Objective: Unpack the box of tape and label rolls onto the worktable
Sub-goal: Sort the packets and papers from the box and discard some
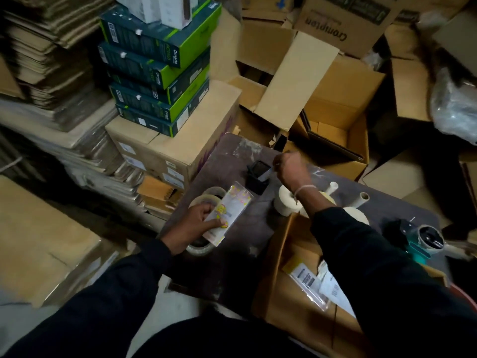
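Hands split the unpacking: left hand [204, 218] grips a sticker packet [228, 211] at centre frame; right hand [290, 169] pinches a small item above the black holder [258, 179], apparently placing it; box [291, 254] lower right.

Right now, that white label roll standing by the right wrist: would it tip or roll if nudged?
The white label roll stands on its flat end on the worktable, so it probably resists rolling. It looks squat and wide, so a light nudge would likely slide it rather than tip it. Knocked onto its side, it could roll.
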Motion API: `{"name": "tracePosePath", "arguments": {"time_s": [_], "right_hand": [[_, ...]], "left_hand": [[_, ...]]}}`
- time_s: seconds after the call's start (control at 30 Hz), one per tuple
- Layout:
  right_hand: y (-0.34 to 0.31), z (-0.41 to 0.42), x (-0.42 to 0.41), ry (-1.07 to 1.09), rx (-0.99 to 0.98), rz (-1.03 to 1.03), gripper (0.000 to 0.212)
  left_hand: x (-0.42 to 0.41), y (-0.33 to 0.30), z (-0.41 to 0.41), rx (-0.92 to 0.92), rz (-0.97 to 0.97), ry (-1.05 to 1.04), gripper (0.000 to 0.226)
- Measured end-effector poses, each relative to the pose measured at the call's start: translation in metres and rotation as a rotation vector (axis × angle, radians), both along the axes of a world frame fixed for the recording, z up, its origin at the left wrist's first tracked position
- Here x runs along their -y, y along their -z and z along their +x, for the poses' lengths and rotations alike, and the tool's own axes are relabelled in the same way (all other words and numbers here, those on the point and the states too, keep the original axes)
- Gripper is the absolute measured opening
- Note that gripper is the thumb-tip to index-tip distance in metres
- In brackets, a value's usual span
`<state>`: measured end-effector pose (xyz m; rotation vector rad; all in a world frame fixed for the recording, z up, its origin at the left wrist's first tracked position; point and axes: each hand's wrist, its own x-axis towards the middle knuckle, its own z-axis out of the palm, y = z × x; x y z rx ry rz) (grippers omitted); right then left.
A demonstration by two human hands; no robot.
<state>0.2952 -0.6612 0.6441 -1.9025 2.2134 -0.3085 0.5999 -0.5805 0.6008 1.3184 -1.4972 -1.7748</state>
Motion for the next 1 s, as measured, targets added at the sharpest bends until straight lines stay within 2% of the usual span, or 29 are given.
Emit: {"name": "tracePosePath", "arguments": {"time_s": [0.1, 0.17, 0.43, 0.5, 0.57, 0.63, 0.73, 0.83, 1.0], "right_hand": [[0.016, 0.011, 0.007, -0.005, -0.104, 0.010, 0.018], [0.022, 0.014, 0.012, 0.012, -0.102, 0.008, 0.020], [0.012, -0.003, 0.006, 0.145, 0.207, -0.066, 0.030], [-0.002, -0.008, -0.008, 0.200, 0.313, -0.094, 0.027], [-0.016, -0.011, -0.026, 0.241, 0.456, -0.144, 0.020], [-0.038, -0.009, -0.051, 0.278, 0.630, -0.154, 0.012], [-0.074, -0.003, -0.091, 0.236, 0.808, -0.085, 0.025], [-0.102, -0.003, -0.127, 0.108, 0.873, 0.027, 0.034], [-0.108, -0.026, -0.162, 0.130, 0.909, -0.012, 0.021]], "left_hand": [[-0.002, 0.003, 0.003, -0.026, 0.042, 0.008, 0.027], [-0.002, 0.004, 0.006, -0.044, 0.074, 0.006, 0.026], [0.001, -0.002, -0.002, -0.074, 0.041, -0.007, 0.033], [0.000, -0.007, -0.010, -0.064, -0.006, 0.007, 0.026], [-0.001, -0.012, -0.019, -0.066, -0.052, 0.004, 0.019], [-0.002, -0.020, -0.028, -0.087, -0.094, 0.009, 0.023], [-0.003, -0.035, -0.044, -0.119, -0.125, 0.052, 0.017], [-0.003, -0.053, -0.062, -0.151, -0.132, 0.115, 0.016], [-0.011, -0.071, -0.093, -0.162, -0.189, 0.223, 0.025]]}}
